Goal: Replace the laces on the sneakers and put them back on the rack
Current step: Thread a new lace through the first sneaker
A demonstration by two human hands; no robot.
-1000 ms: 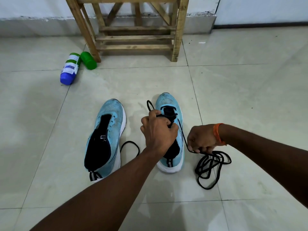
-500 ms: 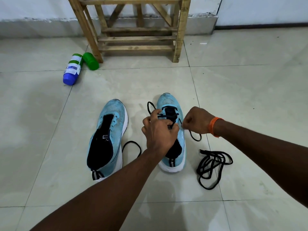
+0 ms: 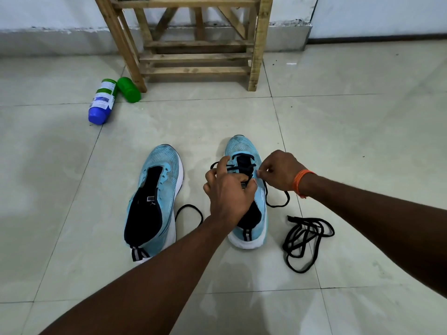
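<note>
At frame centre the left hand [image 3: 228, 189] grips the top of a light-blue sneaker [image 3: 238, 145] on the floor [image 3: 72, 213], fingers curled. The right hand [image 3: 280, 169] pinches its black lace [image 3: 275, 206] at an eyelet. The unlaced sneaker [image 3: 157, 189] lies left of it, with the wooden rack [image 3: 200, 56] above.

Arms extended, left hand [image 3: 229, 197] curled down, right hand [image 3: 281, 170] apparently pinching

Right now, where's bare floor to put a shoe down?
Free: floor right of the loose lace; floor left of the left sneaker, before the bottles. Crowded: around the right sneaker, where the left hand and right hand hold the threaded lace.
</note>
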